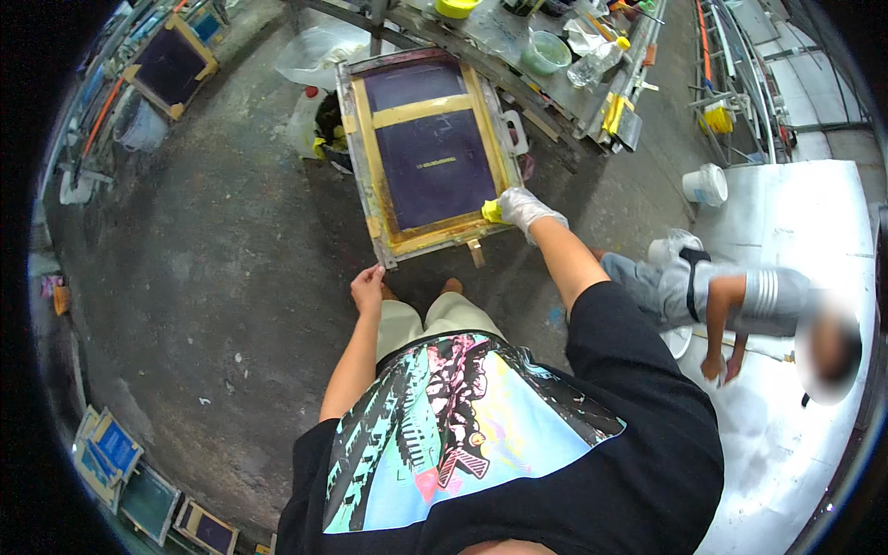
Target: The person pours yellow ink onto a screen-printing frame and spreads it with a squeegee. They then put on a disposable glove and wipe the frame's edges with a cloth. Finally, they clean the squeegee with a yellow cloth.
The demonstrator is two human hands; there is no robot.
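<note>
A screen-printing frame [439, 190] with dark purple mesh and yellow-brown tape borders is in front of me, tilted slightly. Its near-left corner is pinched in the bare fingers of my left hand [368, 289]. A thin whitish glove covers my right hand [529, 209], which is closed on a yellow cloth [492, 212]. That cloth presses on the taped border at the frame's near-right corner. Pale small marks show in the middle of the mesh. The fingertips of my right hand are partly hidden by the glove and cloth.
A cluttered bench [499, 37] with a plastic tub [546, 53] and a bottle [599, 62] stands beyond the frame. A dark-lined bin [331, 129] is left of it. To my right a person [740, 296] works by a white table [795, 213]. More screens [173, 63] lean far left.
</note>
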